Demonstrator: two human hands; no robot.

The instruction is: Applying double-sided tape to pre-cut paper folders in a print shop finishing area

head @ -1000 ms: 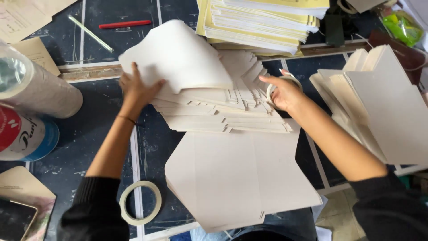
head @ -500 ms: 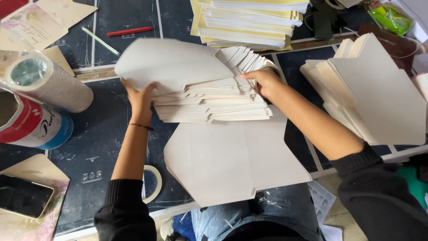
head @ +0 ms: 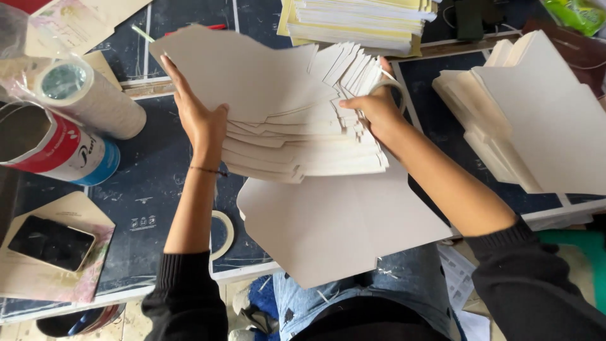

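Observation:
A thick stack of cut beige card blanks (head: 284, 120) is held between both hands above the dark work mat (head: 145, 189). My left hand (head: 199, 117) grips the stack's left side, fingers spread up over the top sheet. My right hand (head: 375, 107) clamps the stack's right edge, where the tabs fan out. A single large flat card blank (head: 341, 227) lies under the stack, overhanging the table's front edge toward my lap.
Another pile of card blanks (head: 530, 120) sits at the right, and a stack of yellow-edged paper (head: 360, 22) at the back. Two cylindrical tubs (head: 63, 126) lie at left. A phone (head: 50, 243) rests on an envelope; a tape roll (head: 221, 233) lies near my left forearm.
Both hands have lifted and drawn the card stack closer and higher, squaring it between the palms. The view has shifted down, showing my lap.

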